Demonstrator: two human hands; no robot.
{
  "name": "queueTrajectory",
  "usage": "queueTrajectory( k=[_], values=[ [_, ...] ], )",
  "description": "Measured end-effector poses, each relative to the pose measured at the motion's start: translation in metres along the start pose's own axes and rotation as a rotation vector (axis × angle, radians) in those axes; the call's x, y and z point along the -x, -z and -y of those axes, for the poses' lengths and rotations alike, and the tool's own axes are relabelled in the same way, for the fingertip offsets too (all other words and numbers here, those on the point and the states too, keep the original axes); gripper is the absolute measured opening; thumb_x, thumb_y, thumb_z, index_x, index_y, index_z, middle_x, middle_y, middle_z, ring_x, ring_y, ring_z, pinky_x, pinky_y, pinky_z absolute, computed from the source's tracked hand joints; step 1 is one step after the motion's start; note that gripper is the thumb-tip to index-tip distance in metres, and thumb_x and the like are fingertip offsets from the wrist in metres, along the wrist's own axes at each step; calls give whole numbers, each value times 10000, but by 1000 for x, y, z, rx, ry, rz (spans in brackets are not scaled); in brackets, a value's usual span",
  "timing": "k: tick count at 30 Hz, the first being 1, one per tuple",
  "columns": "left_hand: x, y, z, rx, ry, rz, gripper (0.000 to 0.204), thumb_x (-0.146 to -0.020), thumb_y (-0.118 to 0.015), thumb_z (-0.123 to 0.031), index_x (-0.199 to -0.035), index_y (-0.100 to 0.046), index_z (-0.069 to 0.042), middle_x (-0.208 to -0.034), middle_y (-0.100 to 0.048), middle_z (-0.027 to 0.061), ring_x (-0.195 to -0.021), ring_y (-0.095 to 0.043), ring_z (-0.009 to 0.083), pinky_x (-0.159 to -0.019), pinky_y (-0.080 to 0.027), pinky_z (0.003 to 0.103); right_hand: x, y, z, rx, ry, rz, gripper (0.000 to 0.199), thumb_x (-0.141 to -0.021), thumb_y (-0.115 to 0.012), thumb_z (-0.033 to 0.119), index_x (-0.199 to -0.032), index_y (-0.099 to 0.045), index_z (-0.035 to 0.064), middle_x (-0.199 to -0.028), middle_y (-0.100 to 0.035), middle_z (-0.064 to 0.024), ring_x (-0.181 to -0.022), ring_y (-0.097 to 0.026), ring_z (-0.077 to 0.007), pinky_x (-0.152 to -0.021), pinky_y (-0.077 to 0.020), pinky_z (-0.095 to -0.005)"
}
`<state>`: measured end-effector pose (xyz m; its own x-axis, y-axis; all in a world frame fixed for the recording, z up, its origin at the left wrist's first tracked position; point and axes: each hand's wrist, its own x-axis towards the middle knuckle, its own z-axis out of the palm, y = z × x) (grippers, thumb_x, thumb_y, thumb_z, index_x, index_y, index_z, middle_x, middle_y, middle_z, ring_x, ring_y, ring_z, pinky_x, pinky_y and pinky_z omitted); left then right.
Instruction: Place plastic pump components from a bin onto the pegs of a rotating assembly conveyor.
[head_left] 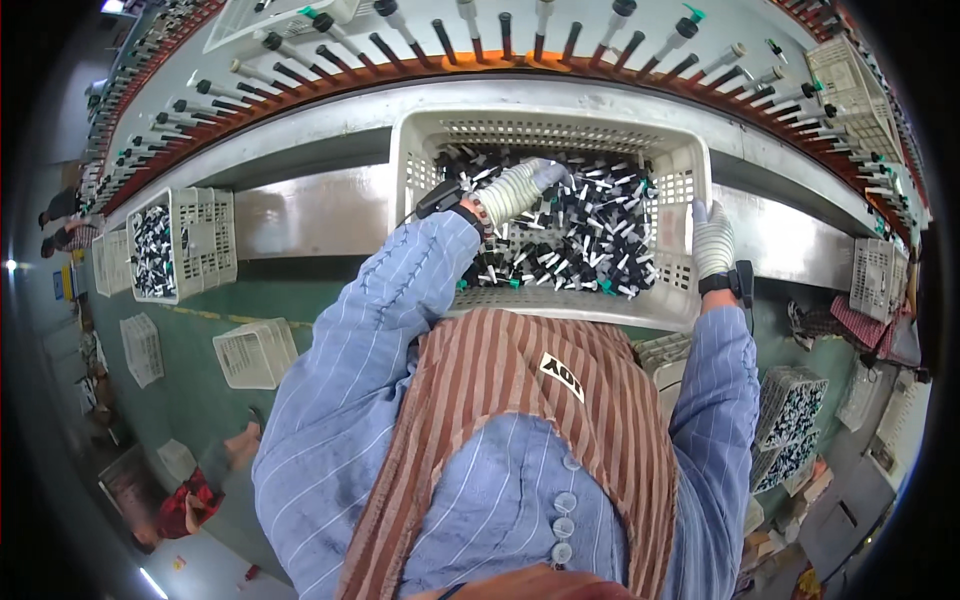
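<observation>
A large white plastic basket (553, 118) stands before me, holding a heap of small black and white plastic parts (600, 225) with a few green ones among them. My left hand (522, 190), in a white striped glove, reaches over the basket's left side. Its fingers stretch to the right and rest on the heap at the far side; whether a part lies under them is hidden. My right hand (713, 242), gloved the same way, grips the right wall of the basket at the rim. Both wrists wear dark bands with a small device.
Beyond the basket curves a conveyor line with upright pegs (505, 35) bearing black, white and green parts. A metal ledge (310, 212) runs beneath it. A filled basket (205, 245) stands left; filled crates (790, 410) stand right. Another person (190, 505) is at lower left.
</observation>
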<state>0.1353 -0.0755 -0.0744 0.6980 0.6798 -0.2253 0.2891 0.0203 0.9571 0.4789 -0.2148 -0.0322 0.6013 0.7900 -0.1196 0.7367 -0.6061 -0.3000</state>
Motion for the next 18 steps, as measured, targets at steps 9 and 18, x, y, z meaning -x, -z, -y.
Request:
queueTrajectory(
  k=[9,18],
  values=[
    [24,-13,-7,-81,496,339,437,-977,-596,-453,-1199,-658,-82,-1037,-724,73,-751,-669,145,-689,-572,300,1,-1,-3,45,-24,-39,577,-982,-511,465,-1267,-596,-29,-1125,-647,-316,-1086,-616,-454,-943,-482,-494],
    [55,-4,2,-282,-118,917,283,-921,-552,-137,-1151,-700,-60,-1204,-694,107,-1074,-653,253,-967,-496,338,-4,5,9,49,-14,10,536,-981,-492,456,-1200,-611,-18,-1028,-648,-342,-983,-632,-485,-854,-493,-535]
  ],
)
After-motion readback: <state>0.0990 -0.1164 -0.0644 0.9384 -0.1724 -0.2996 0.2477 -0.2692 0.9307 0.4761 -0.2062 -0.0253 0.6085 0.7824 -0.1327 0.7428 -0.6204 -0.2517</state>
